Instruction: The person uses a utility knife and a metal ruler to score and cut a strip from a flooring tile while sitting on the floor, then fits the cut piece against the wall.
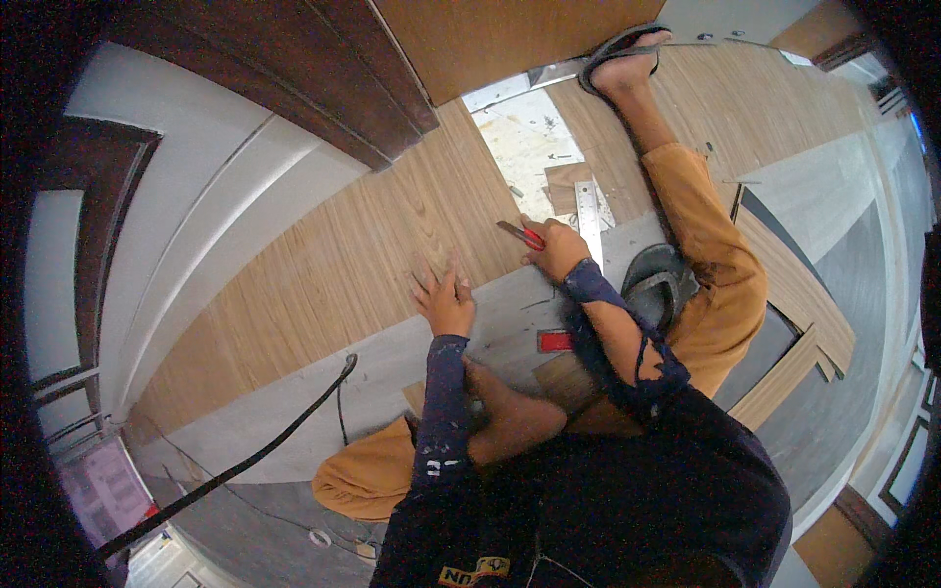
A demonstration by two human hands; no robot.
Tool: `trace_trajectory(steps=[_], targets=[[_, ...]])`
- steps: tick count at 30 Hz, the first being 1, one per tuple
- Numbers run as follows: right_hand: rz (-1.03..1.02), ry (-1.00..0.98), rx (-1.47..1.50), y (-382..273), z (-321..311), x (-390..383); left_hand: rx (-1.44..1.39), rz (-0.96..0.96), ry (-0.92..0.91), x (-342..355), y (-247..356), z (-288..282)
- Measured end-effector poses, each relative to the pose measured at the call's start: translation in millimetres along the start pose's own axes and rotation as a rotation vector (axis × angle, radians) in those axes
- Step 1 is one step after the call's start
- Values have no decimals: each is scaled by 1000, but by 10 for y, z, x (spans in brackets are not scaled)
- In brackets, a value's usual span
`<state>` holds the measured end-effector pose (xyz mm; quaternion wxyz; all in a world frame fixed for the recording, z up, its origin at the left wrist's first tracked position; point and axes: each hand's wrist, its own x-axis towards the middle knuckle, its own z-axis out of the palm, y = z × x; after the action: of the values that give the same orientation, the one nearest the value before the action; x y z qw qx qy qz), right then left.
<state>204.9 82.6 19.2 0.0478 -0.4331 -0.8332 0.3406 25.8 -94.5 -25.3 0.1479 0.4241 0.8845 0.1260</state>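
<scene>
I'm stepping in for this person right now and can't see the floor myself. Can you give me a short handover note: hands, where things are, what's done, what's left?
Left hand: flat, fingers spread, pressing on the laid wood-look flooring at its edge.
Right hand: gripping a red-handled utility knife, blade pointing left along the plank edge.
Metal ruler lies just beyond the right hand; a small red object sits on the grey underlay near the right forearm. Loose planks are stacked to the right.
Done: planks cover the area left of the doorway.
Left: grey underlay and the patch by the door threshold are still bare.
</scene>
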Motion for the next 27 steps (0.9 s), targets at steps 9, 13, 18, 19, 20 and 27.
trace_trajectory(steps=[9, 13, 18, 19, 20, 27], targets=[[-53, 45, 133, 125, 117, 21, -31, -3, 51, -15, -88, -10], [65, 1, 76, 15, 75, 15, -36, -134, 96, -12, -97, -40], [51, 26, 26, -23, 8, 14, -65, -98, 43, 20, -171, -65], [47, 15, 34, 20, 22, 27, -67, -95, 26, 29, -167, -62], [52, 18, 31, 79, 15, 43, -71, -91, 23, 31, -152, -51], [4, -158, 267, 298, -93, 88, -130, -103, 48, 46, -103, -19]])
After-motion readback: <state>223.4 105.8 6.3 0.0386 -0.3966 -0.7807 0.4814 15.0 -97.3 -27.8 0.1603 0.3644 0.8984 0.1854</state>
